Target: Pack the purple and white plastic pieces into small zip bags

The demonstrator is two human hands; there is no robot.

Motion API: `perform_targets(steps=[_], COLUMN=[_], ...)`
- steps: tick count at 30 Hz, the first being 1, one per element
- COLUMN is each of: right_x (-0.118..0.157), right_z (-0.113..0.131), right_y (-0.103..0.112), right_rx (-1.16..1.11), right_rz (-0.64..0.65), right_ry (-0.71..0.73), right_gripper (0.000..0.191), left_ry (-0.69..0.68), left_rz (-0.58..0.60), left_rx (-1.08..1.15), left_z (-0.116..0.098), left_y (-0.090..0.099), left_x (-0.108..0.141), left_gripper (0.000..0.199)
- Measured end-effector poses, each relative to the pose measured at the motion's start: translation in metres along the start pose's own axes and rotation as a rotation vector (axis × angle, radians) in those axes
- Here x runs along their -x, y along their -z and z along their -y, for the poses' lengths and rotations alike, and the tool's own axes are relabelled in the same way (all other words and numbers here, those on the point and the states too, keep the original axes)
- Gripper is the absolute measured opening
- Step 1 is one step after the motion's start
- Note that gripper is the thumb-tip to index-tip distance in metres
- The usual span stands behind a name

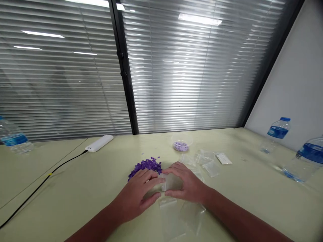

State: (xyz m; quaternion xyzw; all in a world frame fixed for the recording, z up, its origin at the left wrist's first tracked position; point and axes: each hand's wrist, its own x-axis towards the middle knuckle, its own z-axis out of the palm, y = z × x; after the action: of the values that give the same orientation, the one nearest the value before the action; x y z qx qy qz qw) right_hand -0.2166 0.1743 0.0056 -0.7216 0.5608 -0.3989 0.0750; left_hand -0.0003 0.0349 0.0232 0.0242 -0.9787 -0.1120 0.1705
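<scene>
The left hand (140,193) and right hand (183,183) arch with thumbs and forefingers parted, their tips meeting around a small clear bag (163,185); whether either grips it, I cannot tell. Purple pieces (147,164) crowd the left knuckles, while flat bags (169,218) lie toward the table's (91,181) near side. Tabletop stretches leftward to a black cable (37,190); its far edge meets the blinds (176,84). Blue labels wrap the right-side bottles (277,131), their lettering too small to read.

Seemingly an office: black-framed partition (127,84), blinds (174,97) (lowered), pale tabletop (83,188).
</scene>
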Motion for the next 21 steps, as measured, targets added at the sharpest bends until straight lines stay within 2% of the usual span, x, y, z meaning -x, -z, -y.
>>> perform_targets(steps=[5, 11, 14, 19, 21], right_x=[0.0007, 0.0003, 0.0002, 0.0025, 0.0038], right_z=[0.0048, 0.0068, 0.0051, 0.0023, 0.0029], right_y=[-0.0018, -0.0044, -0.0054, -0.0033, -0.0017], right_rx=[-0.041, -0.045, -0.040, -0.014, 0.008], right_rz=[-0.029, -0.049, -0.059, -0.065, -0.057], right_ry=[0.020, 0.032, 0.048, 0.037, 0.036], right_gripper=[0.052, 0.042, 0.045, 0.061, 0.059], left_ry=[-0.028, -0.082, -0.097, -0.065, -0.053], left_rz=[0.082, 0.053, 0.042, 0.014, 0.003], left_rx=[0.055, 0.074, 0.081, 0.105, 0.134], left_z=[-0.0051, -0.0044, -0.0035, -0.0052, -0.0075], left_y=[0.0025, 0.0022, 0.0025, 0.0020, 0.0011], left_x=[-0.0024, -0.0032, -0.0029, -0.0004, 0.0010], left_gripper=[0.034, 0.039, 0.039, 0.045, 0.048])
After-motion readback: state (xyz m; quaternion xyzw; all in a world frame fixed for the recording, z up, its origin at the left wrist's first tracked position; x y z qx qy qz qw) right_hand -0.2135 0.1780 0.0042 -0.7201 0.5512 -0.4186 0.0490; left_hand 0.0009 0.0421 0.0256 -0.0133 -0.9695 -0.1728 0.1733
